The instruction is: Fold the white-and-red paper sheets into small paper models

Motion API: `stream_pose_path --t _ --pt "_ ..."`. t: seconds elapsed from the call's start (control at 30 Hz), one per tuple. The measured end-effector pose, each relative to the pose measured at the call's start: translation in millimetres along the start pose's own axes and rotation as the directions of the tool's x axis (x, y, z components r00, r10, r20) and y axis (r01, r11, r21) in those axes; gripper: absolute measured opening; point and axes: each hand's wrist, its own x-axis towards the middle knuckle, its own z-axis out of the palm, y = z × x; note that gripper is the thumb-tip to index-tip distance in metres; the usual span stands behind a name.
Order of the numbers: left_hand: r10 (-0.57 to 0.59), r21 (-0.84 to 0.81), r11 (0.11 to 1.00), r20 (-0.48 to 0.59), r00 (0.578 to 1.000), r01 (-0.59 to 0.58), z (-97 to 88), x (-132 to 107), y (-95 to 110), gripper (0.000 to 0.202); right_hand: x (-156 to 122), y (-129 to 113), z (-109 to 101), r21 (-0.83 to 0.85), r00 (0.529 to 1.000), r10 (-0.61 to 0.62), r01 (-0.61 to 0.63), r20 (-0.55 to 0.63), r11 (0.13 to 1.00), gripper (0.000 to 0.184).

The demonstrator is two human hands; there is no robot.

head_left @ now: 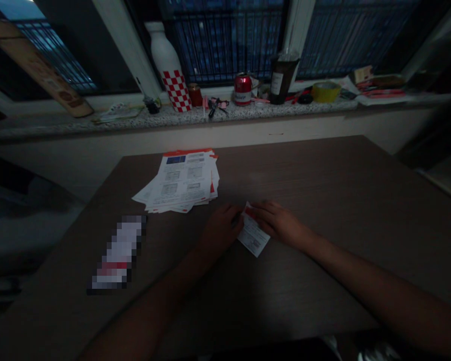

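Note:
A small folded paper slip point(253, 232) with red marks and printed text lies on the dark wood-grain table point(304, 175), just in front of me. My left hand point(221, 229) grips its left edge, and my right hand point(279, 222) presses its fingers on the upper end. The fingers of both hands cover part of the slip. To the left of my hands, a loose stack of printed leaflets point(180, 180) with red edges lies on the table. Farther left lies a flat, pixelated oblong object point(118, 253), too blurred to identify.
Behind the table's far edge runs a speckled stone windowsill point(165, 118). It holds a white bottle with a red checkered pattern point(172, 72), a red can point(242, 89), a dark cup point(281, 77), a roll of yellow tape point(325, 91) and several small items.

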Motion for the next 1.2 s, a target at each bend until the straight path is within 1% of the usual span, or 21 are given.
stream_pose_path --t 0.1,0.17,0.2,0.3,0.37,0.4,0.47,0.53,0.6,0.67,0.77,0.83,0.87,0.97,1.03,1.13,1.2 --pt "0.017 0.014 1.0 0.005 1.0 -0.017 0.7 -0.1 -1.7 0.02 -0.7 1.1 -3.5 0.012 1.0 0.007 -0.007 0.006 1.0 0.038" --pt "0.046 0.05 0.998 0.021 0.999 -0.047 0.8 -0.3 -3.8 0.021 -1.3 2.5 -6.6 0.074 1.0 0.023 -0.022 -0.005 0.997 0.037" --pt "0.067 0.078 0.995 0.035 0.997 -0.07 0.6 -0.5 -4.9 0.021 -1.7 3.4 -8.3 0.12 0.999 0.05 -0.047 -0.018 0.992 0.038" --pt "0.141 0.154 0.976 0.087 0.986 -0.153 -1.0 -1.6 -7.2 0.019 -3.4 6.2 -12.7 0.241 0.981 0.189 -0.175 -0.037 0.955 0.038" --pt "0.178 0.188 0.962 0.115 0.977 -0.198 -2.5 -3.3 -7.0 0.02 -4.5 8.0 -14.6 0.247 0.971 0.233 -0.216 -0.043 0.945 0.038" --pt "0.193 0.201 0.956 0.128 0.973 -0.216 -3.2 -4.5 -6.5 0.022 -5.0 8.9 -15.2 0.229 0.974 0.222 -0.206 -0.048 0.951 0.039" --pt "0.211 0.217 0.946 0.151 0.966 -0.241 -4.0 -7.6 -4.9 0.031 -5.9 10.8 -16.0 0.173 0.986 0.156 -0.146 -0.05 0.974 0.041" --pt "0.215 0.217 0.943 0.186 0.959 -0.254 -3.6 -10.8 -3.7 0.045 -6.8 13.1 -16.4 0.116 0.996 0.08 -0.076 -0.028 0.99 0.042" --pt "0.206 0.214 0.943 0.226 0.952 -0.255 -1.7 -13.2 -3.6 0.053 -8.2 15.9 -16.7 0.071 0.999 0.038 -0.039 0.007 0.997 0.04" --pt "0.205 0.21 0.942 0.262 0.943 -0.263 1.0 -14.3 -4.7 0.055 -9.8 18.6 -17.0 0.034 0.999 0.032 -0.034 0.034 0.999 0.038" --pt "0.232 0.171 0.942 0.285 0.93 -0.287 3.8 -14.0 -7.9 0.051 -11.5 20.7 -17.5 0.003 0.997 0.052 -0.052 0.058 0.999 0.037" --pt "0.242 0.131 0.95 0.259 0.935 -0.282 3.4 -13.2 -10.6 0.048 -11.9 20.4 -17.9 0.004 0.996 0.065 -0.065 0.059 0.998 0.037" --pt "0.231 0.119 0.958 0.226 0.946 -0.262 2.3 -12.6 -12.3 0.047 -12.0 19.9 -18.2 0.01 0.996 0.071 -0.072 0.056 0.997 0.038" --pt "0.112 0.13 0.985 0.049 0.993 -0.117 -2.9 -9.4 -19.6 0.039 -12.1 18.1 -19.0 0.027 0.996 0.081 -0.082 0.04 0.996 0.038" --pt "0.036 0.129 0.991 -0.052 0.998 -0.029 -6.8 -6.2 -25.9 0.028 -12.5 17.8 -19.2 0.034 0.996 0.08 -0.081 0.028 0.996 0.038" --pt "-0.004 0.088 0.996 -0.074 0.997 0.01 -11.0 -1.6 -33.9 0.016 -13.3 18.6 -18.9 0.043 0.997 0.077 -0.078 0.018 0.996 0.039" --pt "-0.027 0.052 0.998 -0.081 0.996 0.031 -12.3 0.5 -36.2 0.012 -13.7 19.3 -18.6 0.041 0.997 0.072 -0.073 0.024 0.996 0.04"
